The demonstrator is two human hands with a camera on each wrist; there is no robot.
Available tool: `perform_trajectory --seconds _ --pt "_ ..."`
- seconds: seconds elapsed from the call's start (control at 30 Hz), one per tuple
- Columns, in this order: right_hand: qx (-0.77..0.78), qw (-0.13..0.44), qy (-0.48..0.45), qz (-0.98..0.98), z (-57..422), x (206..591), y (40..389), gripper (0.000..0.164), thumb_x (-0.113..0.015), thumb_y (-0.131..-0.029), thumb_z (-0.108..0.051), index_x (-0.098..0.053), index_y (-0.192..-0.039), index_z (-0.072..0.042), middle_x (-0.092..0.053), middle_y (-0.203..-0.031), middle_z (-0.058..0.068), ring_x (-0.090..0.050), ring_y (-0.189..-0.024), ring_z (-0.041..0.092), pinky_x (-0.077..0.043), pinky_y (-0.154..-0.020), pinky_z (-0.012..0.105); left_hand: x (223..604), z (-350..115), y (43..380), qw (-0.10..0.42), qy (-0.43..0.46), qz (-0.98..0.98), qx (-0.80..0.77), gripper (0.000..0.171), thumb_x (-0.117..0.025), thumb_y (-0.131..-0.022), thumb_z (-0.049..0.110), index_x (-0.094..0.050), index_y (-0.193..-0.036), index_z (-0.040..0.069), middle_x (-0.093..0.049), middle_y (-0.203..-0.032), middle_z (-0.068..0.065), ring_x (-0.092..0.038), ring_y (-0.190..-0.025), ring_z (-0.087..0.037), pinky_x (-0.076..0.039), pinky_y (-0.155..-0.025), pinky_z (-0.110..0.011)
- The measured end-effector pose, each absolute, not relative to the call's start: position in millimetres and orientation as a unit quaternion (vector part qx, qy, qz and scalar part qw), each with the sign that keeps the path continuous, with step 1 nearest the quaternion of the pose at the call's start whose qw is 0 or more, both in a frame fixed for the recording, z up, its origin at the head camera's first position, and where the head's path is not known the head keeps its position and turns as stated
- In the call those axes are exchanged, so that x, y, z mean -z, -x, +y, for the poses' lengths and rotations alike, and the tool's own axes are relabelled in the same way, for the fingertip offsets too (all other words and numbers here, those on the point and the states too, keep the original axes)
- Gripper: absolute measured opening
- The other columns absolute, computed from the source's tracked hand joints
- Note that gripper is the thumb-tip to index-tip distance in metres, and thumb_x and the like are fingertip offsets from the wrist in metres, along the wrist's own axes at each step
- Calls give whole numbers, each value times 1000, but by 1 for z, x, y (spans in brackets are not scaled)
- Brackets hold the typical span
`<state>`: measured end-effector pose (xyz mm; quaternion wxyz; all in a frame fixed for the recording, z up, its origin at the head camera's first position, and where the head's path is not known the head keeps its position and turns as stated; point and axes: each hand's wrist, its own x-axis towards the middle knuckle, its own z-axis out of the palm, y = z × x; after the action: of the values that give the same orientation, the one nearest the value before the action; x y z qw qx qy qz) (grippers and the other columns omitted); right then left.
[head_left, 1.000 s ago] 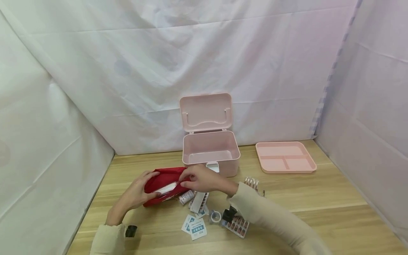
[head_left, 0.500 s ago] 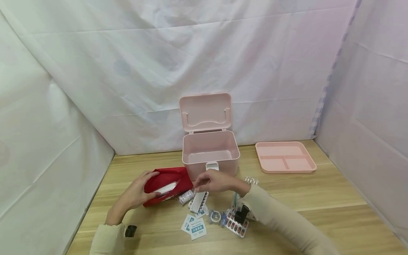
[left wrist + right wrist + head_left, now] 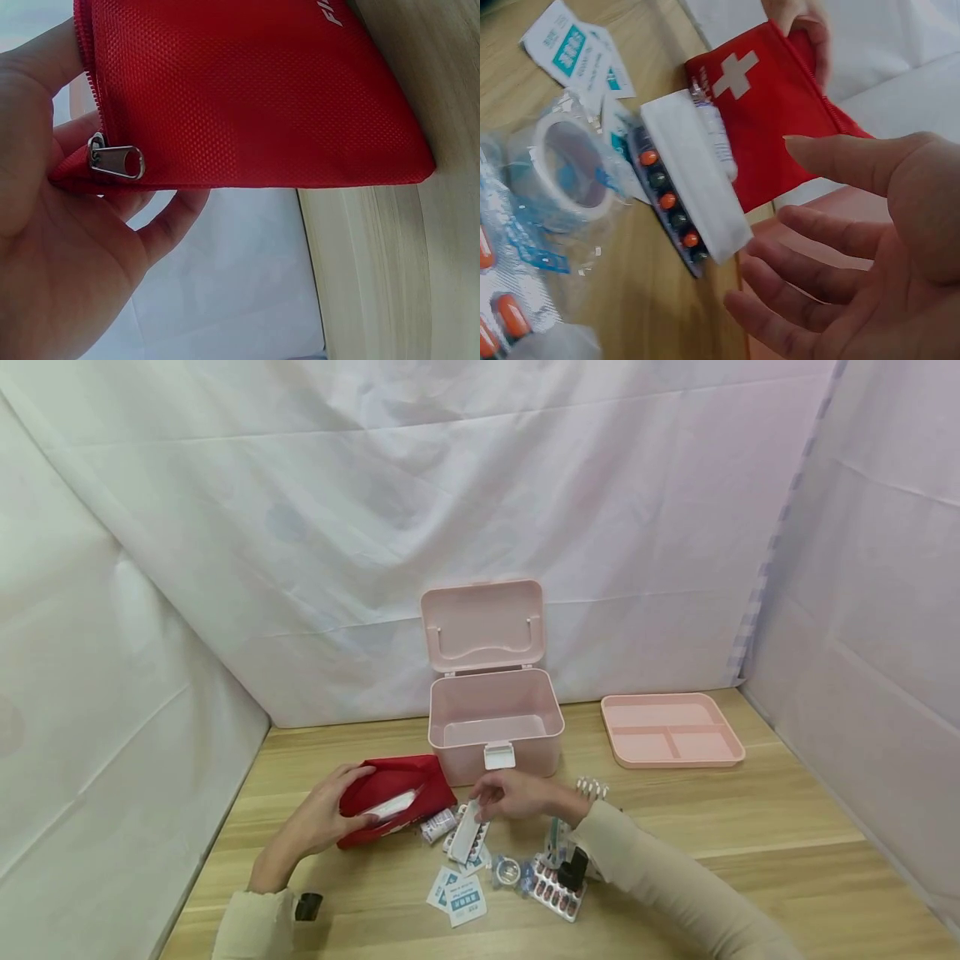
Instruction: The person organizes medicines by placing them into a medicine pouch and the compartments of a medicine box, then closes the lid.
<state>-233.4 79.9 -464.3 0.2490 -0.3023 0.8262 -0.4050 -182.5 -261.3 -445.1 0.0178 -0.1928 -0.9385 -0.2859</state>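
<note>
My left hand point(image 3: 322, 806) grips the end of a red zip pouch point(image 3: 240, 97) with a white cross, its zip open. A white item point(image 3: 393, 806) shows inside the pouch. My right hand point(image 3: 513, 795) is beside a folded white strip point(image 3: 694, 176) lying across a capsule blister pack point(image 3: 667, 201). In the right wrist view its fingers are spread and relaxed, with nothing between them. A small white printed cylinder point(image 3: 438, 825) lies between the pouch and the strip.
An open pink box point(image 3: 461, 764) with raised lid stands behind the pouch. A pink divided tray point(image 3: 667, 764) is at right. Alcohol pad sachets point(image 3: 467, 902), a wrapped tape roll point(image 3: 536, 161), another capsule blister pack point(image 3: 557, 893) and cotton swabs point(image 3: 591, 787) lie nearer the right arm.
My right hand has let go of the pouch's edge and moved right to the folded white strip. The left hand keeps its grip on the pouch.
</note>
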Motion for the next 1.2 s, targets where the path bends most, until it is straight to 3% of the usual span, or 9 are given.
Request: perform_trajectory --seconds 0.23,0.7,0.97,1.2 --pt "403 218 284 842 74 476 233 40 -79 -84 -16 -64 -118 -1 -67 -104 5 -62 -101 22 -51 -92 37 445 -261 182 13 187 -939 289 70 -84 -79 17 -51 -139 3 -55 -132 -15 -55 -114 -34 -57 -84 -48" --pt "386 201 256 863 63 494 236 43 -82 -78 -16 -66 -115 -2 -65 -96 1 -58 -89 14 -50 -82 30 445 -261 183 19 194 -939 285 69 -84 -79 18 -52 -138 2 -56 -131 -15 -56 -114 -34 -56 -86 -48" --pt "385 192 255 866 61 498 236 31 -83 -77 -14 -69 -103 -7 -62 -85 -2 -55 -77 11 -47 -68 24 444 -261 182 20 193 -939 285 69 -84 -79 18 -52 -138 2 -56 -130 -15 -56 -113 -33 -56 -86 -47" --pt "405 190 252 858 60 500 237 24 -84 -76 -9 -66 -92 -8 -60 -81 -1 -53 -73 9 -46 -64 21 444 -261 183 23 192 -938 287 69 -84 -79 18 -52 -138 2 -56 -130 -15 -57 -113 -34 -56 -86 -49"
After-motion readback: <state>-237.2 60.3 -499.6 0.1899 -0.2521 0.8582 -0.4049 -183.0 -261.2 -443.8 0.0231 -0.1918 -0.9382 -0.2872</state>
